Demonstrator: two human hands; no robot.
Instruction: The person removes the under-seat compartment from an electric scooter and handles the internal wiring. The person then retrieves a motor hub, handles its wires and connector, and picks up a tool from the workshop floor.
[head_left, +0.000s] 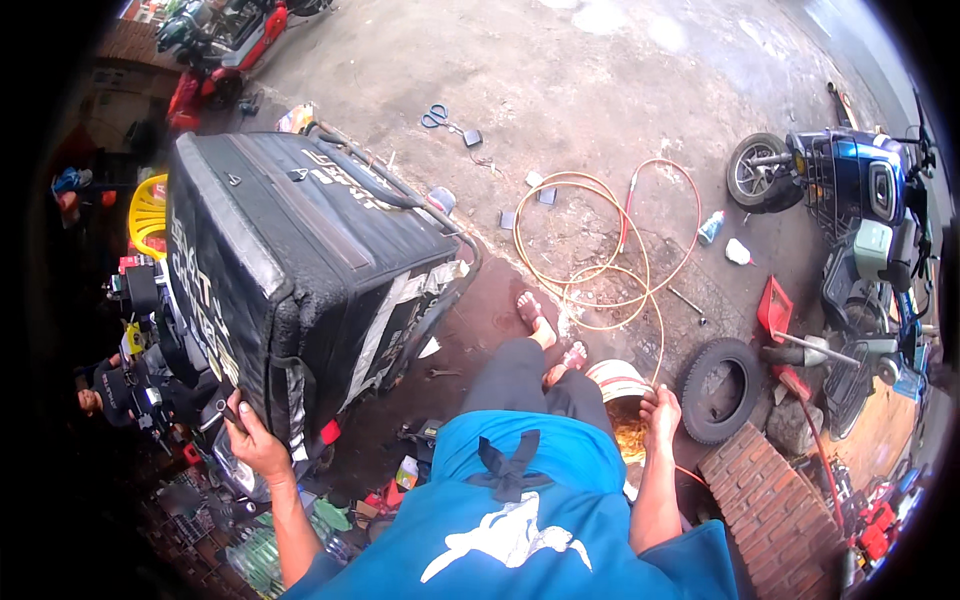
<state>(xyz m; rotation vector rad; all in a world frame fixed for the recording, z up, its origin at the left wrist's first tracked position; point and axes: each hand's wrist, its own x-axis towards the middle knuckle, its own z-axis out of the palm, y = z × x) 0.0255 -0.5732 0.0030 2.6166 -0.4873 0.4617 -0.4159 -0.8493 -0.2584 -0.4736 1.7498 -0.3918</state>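
At the lower left, my left hand (258, 442) is closed round a short dark piece with a round end (222, 407); its kind is unclear. That hand is just below the corner of a big black delivery box (300, 270) on a motorbike. My right hand (660, 412) is closed, pinching a thin yellowish hose (660, 340) between thumb and fingers. From there the hose runs up to loose coils on the ground. Beside that hand stands a white round tub (618, 378), with something orange-yellow partly visible behind my wrist.
A loose tyre (718, 390) lies right of my right hand, near a brick block (775, 500). A blue scooter (880, 220) stands at the right. Scissors (434, 117), a bottle (711, 228) and a red tray (774, 306) lie on the ground. A person (115, 395) is at far left.
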